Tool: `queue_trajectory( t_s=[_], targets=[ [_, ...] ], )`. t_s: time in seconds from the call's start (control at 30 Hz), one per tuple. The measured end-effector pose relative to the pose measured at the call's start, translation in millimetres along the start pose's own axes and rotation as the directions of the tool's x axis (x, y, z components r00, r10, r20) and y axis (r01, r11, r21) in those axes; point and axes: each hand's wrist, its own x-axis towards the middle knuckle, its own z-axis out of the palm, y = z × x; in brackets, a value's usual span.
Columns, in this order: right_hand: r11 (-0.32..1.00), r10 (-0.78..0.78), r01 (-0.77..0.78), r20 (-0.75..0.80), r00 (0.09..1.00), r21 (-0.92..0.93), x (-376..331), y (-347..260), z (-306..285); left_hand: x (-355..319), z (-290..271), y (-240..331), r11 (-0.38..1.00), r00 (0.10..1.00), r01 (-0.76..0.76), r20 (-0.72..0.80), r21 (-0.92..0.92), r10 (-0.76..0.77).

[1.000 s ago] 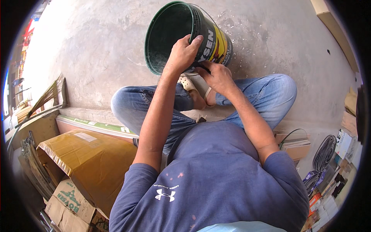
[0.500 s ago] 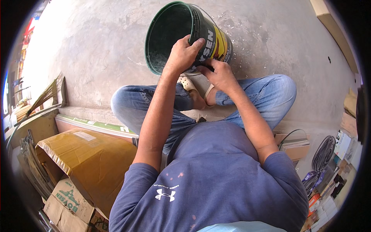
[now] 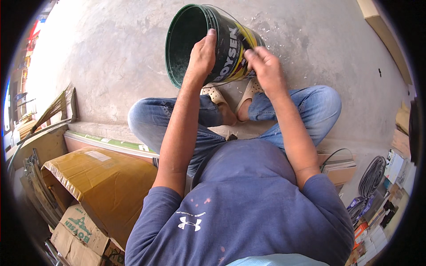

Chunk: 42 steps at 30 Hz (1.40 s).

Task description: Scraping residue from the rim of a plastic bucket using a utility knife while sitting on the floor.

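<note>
A dark green plastic paint bucket (image 3: 188, 48) lies tipped on its side beyond my feet, its open mouth facing left. My left hand (image 3: 203, 55) is closed over its rim, thumb on the outer wall and fingers inside. Across the outer wall runs a black and yellow label (image 3: 233, 48) with pale lettering. My right hand (image 3: 267, 68) is at the label's lower end, fingers pinched and smeared by motion. A narrow dark thing shows at its fingertips; its kind is too blurred to tell. The thin wire handle (image 3: 230, 15) arcs over the bucket's side.
Pale scraps (image 3: 277, 57) litter the concrete floor (image 3: 120, 57) around the bucket's base. My clog-clad feet (image 3: 214, 94) are close below it. On the left are a broom (image 3: 53, 106) and a large cardboard box (image 3: 106, 173). A coiled black hose (image 3: 372, 175) sits at right.
My right hand has moved up and right along the label. The bucket has turned slightly, showing more of the label. My left hand has shifted a little left, still on the rim.
</note>
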Motion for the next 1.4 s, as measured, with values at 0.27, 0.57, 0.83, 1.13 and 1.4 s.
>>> queue_trajectory(
  t_s=[0.27,0.57,0.83,1.13,1.4],
  targets=[
    [0.876,-0.203,0.185,0.007,0.979,-0.445,-9.2,16.0,31.1,10.9,-0.7,-3.5,0.991,0.994,0.090,-0.070,0.101,-0.083],
    [0.943,-0.326,0.328,-0.315,0.891,-0.050,-11.1,-37.8,21.3,6.0,3.8,-6.2,0.999,0.996,-0.030,-0.088,-0.017,0.028],
    [0.955,-0.052,0.051,0.004,0.999,-0.294,-12.8,19.7,27.4,-1.3,1.7,-5.7,0.981,0.993,-0.091,-0.054,0.170,0.102],
    [0.908,0.143,-0.174,0.110,0.984,0.382,-2.6,24.3,38.5,-0.5,3.5,-12.5,0.996,0.994,-0.087,-0.061,0.034,0.089],
    [0.938,0.162,-0.198,0.143,0.976,0.285,-8.4,23.8,45.2,1.0,-0.2,-8.1,0.997,0.990,-0.078,-0.119,-0.005,0.077]
  ],
)
